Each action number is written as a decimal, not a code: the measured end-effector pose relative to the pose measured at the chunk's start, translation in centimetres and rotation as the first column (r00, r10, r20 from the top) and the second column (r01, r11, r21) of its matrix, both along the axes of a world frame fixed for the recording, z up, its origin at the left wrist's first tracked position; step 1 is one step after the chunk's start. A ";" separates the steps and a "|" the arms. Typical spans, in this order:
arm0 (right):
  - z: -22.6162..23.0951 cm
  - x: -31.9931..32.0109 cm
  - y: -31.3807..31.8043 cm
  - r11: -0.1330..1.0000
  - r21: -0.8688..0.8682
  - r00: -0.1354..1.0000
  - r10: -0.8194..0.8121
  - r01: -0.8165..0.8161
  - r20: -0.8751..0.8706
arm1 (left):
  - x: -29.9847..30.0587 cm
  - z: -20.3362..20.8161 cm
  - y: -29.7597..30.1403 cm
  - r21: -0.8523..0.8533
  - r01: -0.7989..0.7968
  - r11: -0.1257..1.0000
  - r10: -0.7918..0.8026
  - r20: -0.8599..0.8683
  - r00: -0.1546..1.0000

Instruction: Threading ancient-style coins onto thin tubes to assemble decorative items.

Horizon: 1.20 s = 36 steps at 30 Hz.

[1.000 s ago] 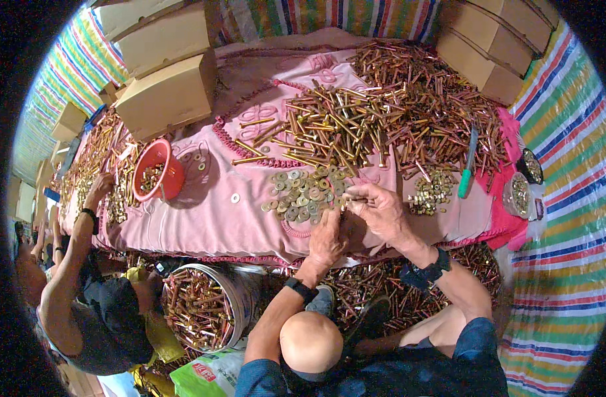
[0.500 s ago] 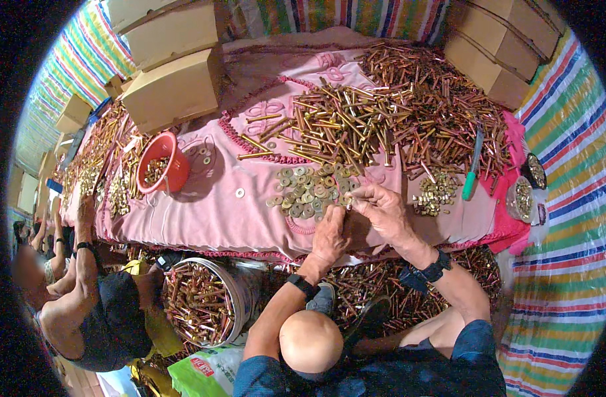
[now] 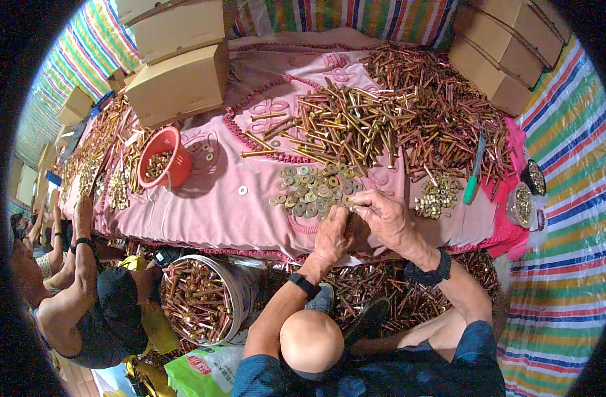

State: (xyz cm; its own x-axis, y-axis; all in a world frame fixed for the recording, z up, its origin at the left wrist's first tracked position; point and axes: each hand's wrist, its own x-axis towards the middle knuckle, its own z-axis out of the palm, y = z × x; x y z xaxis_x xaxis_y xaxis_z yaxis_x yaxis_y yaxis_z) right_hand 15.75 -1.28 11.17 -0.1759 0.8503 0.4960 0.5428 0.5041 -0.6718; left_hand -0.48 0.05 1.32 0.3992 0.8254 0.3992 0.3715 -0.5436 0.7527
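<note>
The left hand (image 3: 332,235) and right hand (image 3: 387,220) meet, fingertips close together; what they pinch, if anything, cannot be told. Washers (image 3: 309,190) lie just beyond them, nuts (image 3: 436,197) rightward.

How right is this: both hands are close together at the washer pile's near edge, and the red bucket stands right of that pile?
The side is wrong: the head view shows the red bucket left of the washer pile. The left hand and right hand are close together at that pile's near edge.
</note>
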 end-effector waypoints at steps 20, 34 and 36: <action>0.1 -0.1 -0.4 0.998 0.065 0.997 0.007 -0.012 0.079 | -0.1 -0.6 0.3 -0.010 0.048 0.999 -0.048 -0.026 0.998; 0.8 -0.1 -0.8 0.989 -0.108 0.987 -0.087 0.102 0.139 | -0.2 -0.4 0.4 0.036 0.033 0.999 -0.031 -0.056 0.998; 0.5 0.0 -1.0 0.993 -0.074 0.983 -0.080 0.093 0.163 | -0.3 0.0 0.0 0.042 0.035 0.998 -0.032 -0.069 0.997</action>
